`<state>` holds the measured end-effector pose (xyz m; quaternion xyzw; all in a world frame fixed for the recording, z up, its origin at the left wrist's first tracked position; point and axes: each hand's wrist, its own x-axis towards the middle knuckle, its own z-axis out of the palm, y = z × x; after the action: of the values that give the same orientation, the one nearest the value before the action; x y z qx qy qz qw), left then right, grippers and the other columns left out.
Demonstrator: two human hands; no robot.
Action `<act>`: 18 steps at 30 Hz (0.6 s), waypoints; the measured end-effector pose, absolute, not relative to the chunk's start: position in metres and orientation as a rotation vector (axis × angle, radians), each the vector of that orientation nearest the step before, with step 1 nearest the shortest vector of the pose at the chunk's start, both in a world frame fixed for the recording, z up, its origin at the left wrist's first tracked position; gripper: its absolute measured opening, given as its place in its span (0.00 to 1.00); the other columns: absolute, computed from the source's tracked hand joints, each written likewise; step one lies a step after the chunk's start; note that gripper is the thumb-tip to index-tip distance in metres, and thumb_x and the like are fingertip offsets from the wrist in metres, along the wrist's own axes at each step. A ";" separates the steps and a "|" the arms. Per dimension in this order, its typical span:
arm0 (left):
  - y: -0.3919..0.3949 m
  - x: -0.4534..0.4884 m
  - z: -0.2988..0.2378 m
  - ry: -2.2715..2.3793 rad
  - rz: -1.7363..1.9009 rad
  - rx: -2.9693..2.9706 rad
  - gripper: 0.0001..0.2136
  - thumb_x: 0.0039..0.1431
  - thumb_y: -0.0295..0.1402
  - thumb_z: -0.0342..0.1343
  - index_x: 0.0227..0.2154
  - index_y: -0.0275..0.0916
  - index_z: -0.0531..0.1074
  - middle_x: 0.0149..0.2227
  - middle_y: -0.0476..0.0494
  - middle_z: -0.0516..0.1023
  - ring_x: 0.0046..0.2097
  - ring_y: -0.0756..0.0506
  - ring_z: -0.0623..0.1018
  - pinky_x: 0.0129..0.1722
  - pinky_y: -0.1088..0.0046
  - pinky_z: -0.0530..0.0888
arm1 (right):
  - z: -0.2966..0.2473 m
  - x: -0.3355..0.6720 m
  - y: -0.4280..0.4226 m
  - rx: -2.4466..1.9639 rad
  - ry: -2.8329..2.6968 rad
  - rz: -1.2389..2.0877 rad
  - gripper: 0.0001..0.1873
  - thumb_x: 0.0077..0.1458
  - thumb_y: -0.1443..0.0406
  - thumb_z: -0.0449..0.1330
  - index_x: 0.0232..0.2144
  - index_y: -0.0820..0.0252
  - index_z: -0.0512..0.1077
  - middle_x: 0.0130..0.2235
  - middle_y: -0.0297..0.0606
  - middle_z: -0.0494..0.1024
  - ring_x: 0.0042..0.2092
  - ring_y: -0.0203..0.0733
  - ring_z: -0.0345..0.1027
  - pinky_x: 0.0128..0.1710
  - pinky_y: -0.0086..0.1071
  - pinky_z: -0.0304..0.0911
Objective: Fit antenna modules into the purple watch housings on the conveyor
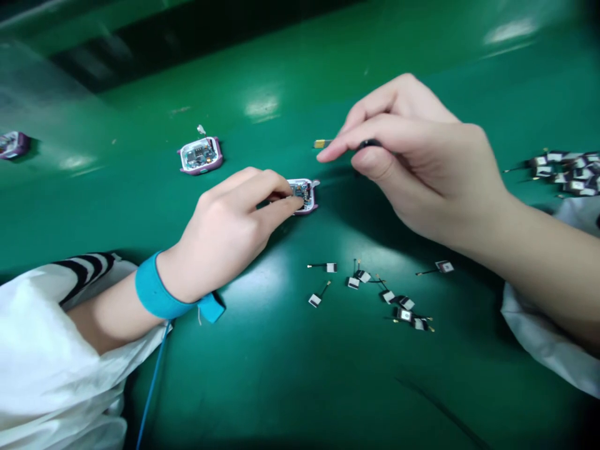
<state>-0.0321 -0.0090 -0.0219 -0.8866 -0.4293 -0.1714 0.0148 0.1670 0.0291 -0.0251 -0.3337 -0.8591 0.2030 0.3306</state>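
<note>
My left hand (229,234) lies over a purple-rimmed watch housing (304,195) with an exposed circuit board, and its fingertips press on the board and hide part of it. My right hand (422,162) is raised to the right of that housing and apart from it. Its fingers pinch a slim black tool (369,144) with a gold tip (321,144). A second open watch housing (200,155) sits to the left of my left hand, with a small white scrap (201,129) just beyond it.
Small wired parts with white labels (370,287) lie scattered below my hands, and more are heaped at the right (567,173). A third housing (13,145) sits at the far left. A blue wrist strap (157,290) with a cord circles my left wrist on the green mat (300,387).
</note>
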 end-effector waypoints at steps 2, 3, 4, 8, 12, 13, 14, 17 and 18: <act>-0.009 -0.034 -0.024 -1.266 -0.530 -2.744 0.09 0.59 0.30 0.47 0.32 0.39 0.72 0.32 0.50 0.75 0.34 0.51 0.73 0.32 0.77 0.70 | -0.021 0.166 0.026 -0.881 -2.207 0.501 0.12 0.56 0.63 0.51 0.37 0.61 0.72 0.34 0.41 0.73 0.38 0.34 0.65 0.39 0.31 0.62; -0.009 -0.035 -0.025 -1.232 -0.517 -2.738 0.09 0.59 0.30 0.47 0.32 0.39 0.72 0.32 0.50 0.75 0.34 0.50 0.73 0.32 0.77 0.70 | -0.020 0.164 0.023 -0.882 -2.176 0.486 0.10 0.55 0.63 0.53 0.35 0.59 0.73 0.33 0.38 0.74 0.35 0.33 0.66 0.35 0.29 0.63; -0.009 -0.035 -0.026 -1.205 -0.502 -2.733 0.09 0.59 0.30 0.47 0.33 0.40 0.72 0.33 0.50 0.75 0.34 0.50 0.72 0.32 0.76 0.70 | -0.020 0.162 0.021 -0.881 -2.142 0.475 0.08 0.53 0.64 0.55 0.33 0.59 0.73 0.31 0.35 0.75 0.34 0.32 0.67 0.33 0.28 0.63; -0.009 -0.037 -0.028 -1.154 -0.490 -2.715 0.09 0.60 0.29 0.45 0.33 0.39 0.72 0.33 0.50 0.74 0.34 0.50 0.72 0.32 0.76 0.69 | -0.027 0.154 0.014 -0.851 -1.987 0.502 0.04 0.45 0.68 0.62 0.27 0.60 0.72 0.28 0.30 0.76 0.33 0.33 0.70 0.31 0.26 0.66; -0.009 -0.037 -0.027 -1.171 -0.461 -2.721 0.11 0.61 0.30 0.43 0.33 0.39 0.71 0.33 0.49 0.73 0.35 0.50 0.71 0.32 0.76 0.68 | -0.037 0.148 0.014 -0.754 -1.916 0.415 0.06 0.41 0.71 0.64 0.24 0.60 0.69 0.24 0.28 0.75 0.30 0.33 0.71 0.29 0.25 0.68; -0.010 -0.037 -0.027 -1.174 -0.461 -2.726 0.11 0.61 0.30 0.43 0.33 0.39 0.71 0.33 0.49 0.73 0.35 0.50 0.71 0.32 0.76 0.68 | -0.038 0.147 0.015 -0.741 -1.920 0.391 0.07 0.41 0.72 0.64 0.24 0.61 0.69 0.24 0.29 0.75 0.30 0.34 0.72 0.30 0.26 0.69; -0.010 -0.037 -0.027 -1.178 -0.470 -2.732 0.11 0.61 0.30 0.43 0.33 0.38 0.71 0.32 0.49 0.73 0.34 0.50 0.71 0.32 0.76 0.67 | -0.039 0.147 0.015 -0.735 -1.927 0.372 0.06 0.41 0.72 0.64 0.23 0.61 0.69 0.24 0.30 0.76 0.30 0.34 0.72 0.32 0.26 0.69; -0.009 -0.036 -0.027 -1.234 -0.509 -2.763 0.11 0.60 0.31 0.44 0.31 0.37 0.71 0.31 0.49 0.72 0.33 0.50 0.71 0.32 0.76 0.67 | -0.038 0.146 0.015 -0.711 -1.965 0.304 0.06 0.41 0.72 0.63 0.23 0.62 0.68 0.25 0.31 0.76 0.30 0.34 0.72 0.34 0.26 0.69; -0.009 -0.035 -0.027 -1.254 -0.516 -2.773 0.11 0.60 0.31 0.44 0.30 0.37 0.71 0.31 0.49 0.72 0.33 0.50 0.71 0.32 0.76 0.67 | -0.038 0.146 0.015 -0.708 -1.983 0.276 0.06 0.42 0.71 0.63 0.23 0.62 0.68 0.24 0.31 0.76 0.30 0.34 0.72 0.34 0.26 0.69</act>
<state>-0.0353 -0.0091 -0.0266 -0.8980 -0.4062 -0.1670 0.0275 0.1458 0.0146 -0.0380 -0.2912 -0.8153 0.1136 0.4875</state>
